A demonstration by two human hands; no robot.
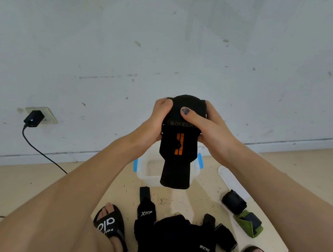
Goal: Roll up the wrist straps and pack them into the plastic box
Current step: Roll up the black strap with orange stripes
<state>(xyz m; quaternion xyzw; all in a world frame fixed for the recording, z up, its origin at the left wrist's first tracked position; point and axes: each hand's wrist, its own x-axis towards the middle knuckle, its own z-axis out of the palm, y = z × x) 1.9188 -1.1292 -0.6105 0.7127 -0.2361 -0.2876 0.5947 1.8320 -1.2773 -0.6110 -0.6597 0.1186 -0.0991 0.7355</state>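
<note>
the plastic box [143, 169] sits open on the floor, seemingly empty. above it, the left hand [159, 121] and right hand [204, 127] grasp the black wrist strap [177, 147], rolling its top; its tail hangs. next: finish winding, then lower it in.

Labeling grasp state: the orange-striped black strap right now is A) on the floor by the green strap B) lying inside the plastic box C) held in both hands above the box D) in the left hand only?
C: left hand and right hand both grip the orange-striped strap, its tail hanging over the plastic box.
</note>
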